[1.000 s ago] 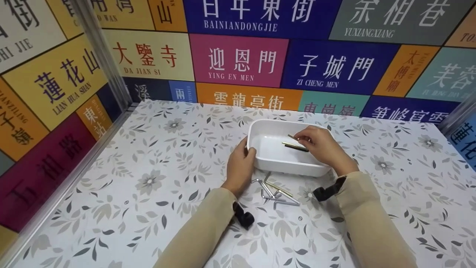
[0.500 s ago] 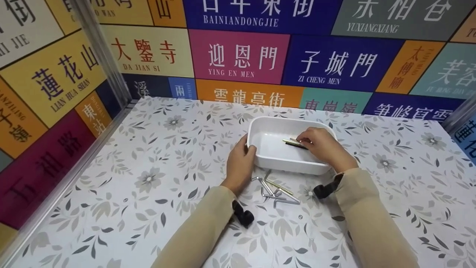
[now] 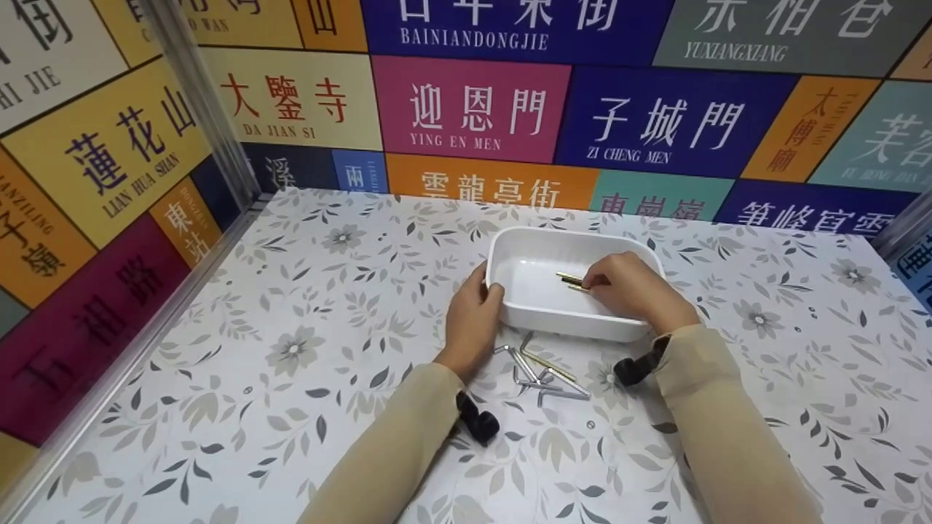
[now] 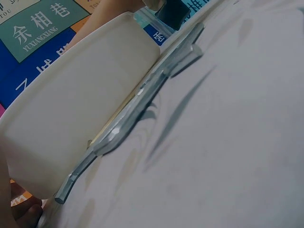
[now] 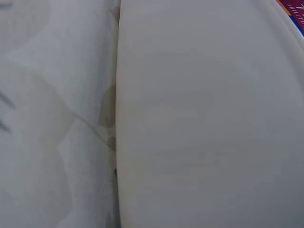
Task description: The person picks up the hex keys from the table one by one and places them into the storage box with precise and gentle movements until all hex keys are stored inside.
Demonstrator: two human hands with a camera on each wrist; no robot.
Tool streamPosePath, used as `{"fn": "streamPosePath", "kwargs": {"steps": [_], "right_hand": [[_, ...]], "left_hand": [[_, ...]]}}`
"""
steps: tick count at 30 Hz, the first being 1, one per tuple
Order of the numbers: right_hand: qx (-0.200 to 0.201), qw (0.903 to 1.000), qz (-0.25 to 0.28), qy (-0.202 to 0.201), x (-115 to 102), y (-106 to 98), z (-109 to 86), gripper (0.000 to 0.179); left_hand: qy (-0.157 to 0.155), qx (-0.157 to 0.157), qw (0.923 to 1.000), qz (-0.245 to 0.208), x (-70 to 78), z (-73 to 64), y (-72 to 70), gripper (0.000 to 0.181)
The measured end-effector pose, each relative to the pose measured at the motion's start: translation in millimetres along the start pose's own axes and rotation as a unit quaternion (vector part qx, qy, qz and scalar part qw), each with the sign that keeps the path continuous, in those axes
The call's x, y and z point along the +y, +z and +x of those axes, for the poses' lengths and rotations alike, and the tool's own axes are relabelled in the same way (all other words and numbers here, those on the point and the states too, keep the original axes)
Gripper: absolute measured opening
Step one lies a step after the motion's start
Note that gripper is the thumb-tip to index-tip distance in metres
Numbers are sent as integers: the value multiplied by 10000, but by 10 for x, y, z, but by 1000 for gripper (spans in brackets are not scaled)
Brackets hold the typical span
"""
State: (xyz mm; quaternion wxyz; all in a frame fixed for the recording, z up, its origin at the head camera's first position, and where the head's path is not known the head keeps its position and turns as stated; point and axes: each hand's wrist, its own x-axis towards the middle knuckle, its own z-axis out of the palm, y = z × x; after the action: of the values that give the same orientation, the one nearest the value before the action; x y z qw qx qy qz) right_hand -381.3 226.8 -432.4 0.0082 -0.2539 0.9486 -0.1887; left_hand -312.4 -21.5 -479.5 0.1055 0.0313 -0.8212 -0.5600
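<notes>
A white plastic bin [image 3: 568,324] stands on the table. My left hand [image 3: 470,320] grips its left end, thumb at the rim; in the left wrist view some fingertips [image 4: 28,213] show by the bin's wall [image 4: 80,95]. Reaching over the front right rim, my right hand [image 3: 633,287] pinches a short gold hex key [image 3: 577,288] low inside the bin. Beside it lie a dark hex key [image 3: 570,281] and another gold one, their right ends hidden by the fingers. The right wrist view holds mostly the bin's outer wall [image 5: 204,118].
Several silver hex keys [image 3: 564,394] and a longer gold one [image 3: 542,360] lie in a loose pile just in front of the bin. A flower-patterned cloth [image 3: 291,437] covers the table. Sign-printed walls [image 3: 466,116] rise at the back and left.
My right hand has lowered the short gold hex key and drawn it slightly toward me, to the near side of the other two in the bin. The left hand keeps its grip.
</notes>
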Motion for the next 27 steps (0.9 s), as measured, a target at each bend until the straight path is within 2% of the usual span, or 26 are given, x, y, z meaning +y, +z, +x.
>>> {"fn": "streamPosePath", "kwargs": {"steps": [9,15,24,27], "right_hand": [[-119,9994,-207,270,-44,-31,-8,20],[-9,9979,-408,504,-54,-23,-30,16],[152,9980,-442,432,-55,-6,-36,15],[277,9975,-492,422,-50,-10,-35,14]], "left_hand": [[17,-5,10000,61,12,2,-12,58],[-35,-10,10000,24,11,-9,0,58],[-74,-27,9999,-118,12,-12,12,56],[-34,-11,10000,8,7,-8,6,56]]}}
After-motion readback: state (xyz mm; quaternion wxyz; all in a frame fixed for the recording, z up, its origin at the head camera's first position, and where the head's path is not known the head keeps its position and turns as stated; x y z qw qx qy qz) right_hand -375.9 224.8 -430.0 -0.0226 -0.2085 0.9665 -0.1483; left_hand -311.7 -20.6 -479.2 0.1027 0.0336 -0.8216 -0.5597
